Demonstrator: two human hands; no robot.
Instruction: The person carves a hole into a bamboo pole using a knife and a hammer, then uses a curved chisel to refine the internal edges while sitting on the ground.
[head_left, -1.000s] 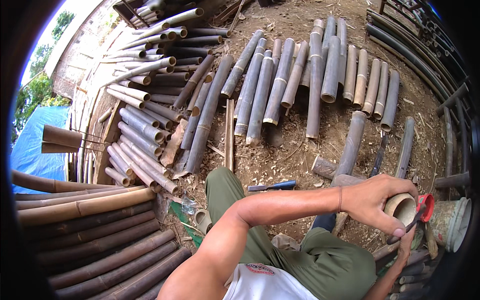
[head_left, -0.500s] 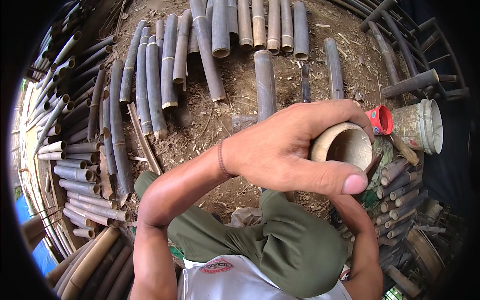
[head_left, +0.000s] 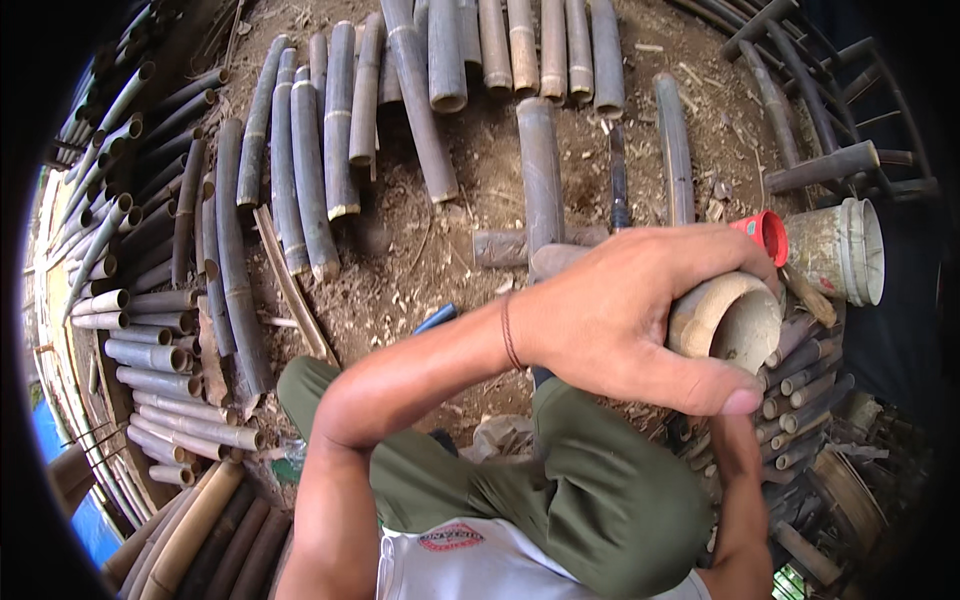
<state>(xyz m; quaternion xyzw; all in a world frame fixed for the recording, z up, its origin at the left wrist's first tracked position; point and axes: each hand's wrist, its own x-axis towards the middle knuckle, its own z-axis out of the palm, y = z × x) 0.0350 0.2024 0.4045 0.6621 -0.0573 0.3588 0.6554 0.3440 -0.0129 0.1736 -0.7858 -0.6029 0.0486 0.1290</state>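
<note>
My left hand (head_left: pixel 640 325) reaches across from the lower left and wraps round a short bamboo tube (head_left: pixel 697 318). The thumb lies along the near side, and the fingers curl over the far side. The tube's pale, hollow end faces up toward the right. My right forearm (head_left: pixel 738 500) rises from the lower right to just beneath the tube; the right hand is hidden behind the left hand and the tube. Beyond the left hand, a bamboo length (head_left: pixel 541 165) rests across a shorter piece (head_left: pixel 498 248). A dark, narrow blade-like tool (head_left: pixel 618 180) lies to their right.
Cut bamboo lengths (head_left: pixel 340 120) lie in rows on the dirt, with stacks (head_left: pixel 155 355) at left. At right are a red cup (head_left: pixel 768 238), a dirty white bucket (head_left: pixel 835 250) and a bamboo pile (head_left: pixel 805 385). A blue piece (head_left: pixel 437 318) lies beyond my left forearm.
My left hand and the bamboo tube have shifted right and slightly down in view. The tube has turned, showing more of its outer wall. The blue piece now shows.
</note>
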